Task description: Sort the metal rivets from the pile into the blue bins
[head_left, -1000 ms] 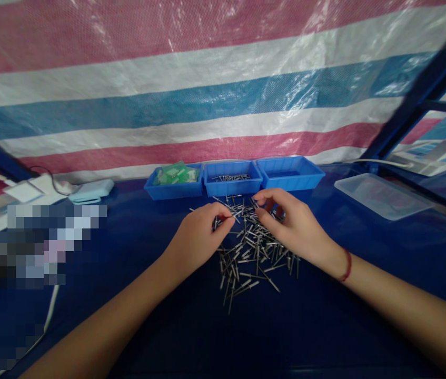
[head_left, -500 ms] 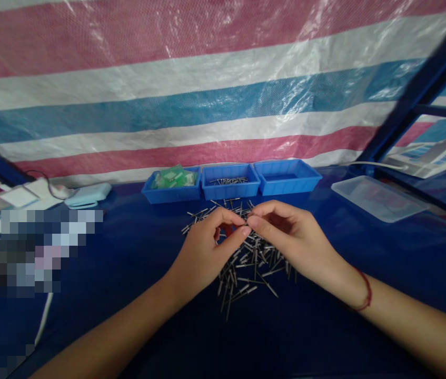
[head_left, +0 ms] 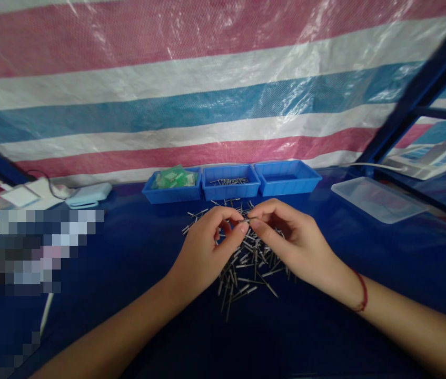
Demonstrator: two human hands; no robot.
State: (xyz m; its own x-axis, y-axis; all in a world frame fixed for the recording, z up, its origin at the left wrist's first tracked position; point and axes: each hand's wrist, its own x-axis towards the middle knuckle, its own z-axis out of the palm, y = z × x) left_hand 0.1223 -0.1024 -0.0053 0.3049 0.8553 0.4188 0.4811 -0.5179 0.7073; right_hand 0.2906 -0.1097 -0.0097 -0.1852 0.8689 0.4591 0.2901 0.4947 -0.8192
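Note:
My left hand [head_left: 215, 237] and my right hand [head_left: 291, 231] meet fingertip to fingertip above a loose pile of metal blind rivets [head_left: 242, 268]. Between the thumb and forefinger of each hand is one thin blind rivet [head_left: 248, 219], mostly covered by the fingertips. The hands hide the middle of the pile, and its ends show beyond the fingers and nearer to me. A red cord circles my right wrist.
Behind the pile stand three blue bins: the left bin [head_left: 171, 196] holds green packets [head_left: 175, 176], the middle bin [head_left: 230, 190] some rivets, the right bin [head_left: 288, 184] nothing visible. A translucent lid [head_left: 380, 200] lies right; a light-blue case [head_left: 88, 196] lies left.
My hands, apart a second ago, have come together over the pile. My right hand has moved left and joined the left on the rivet. Over the last half second they barely shift.

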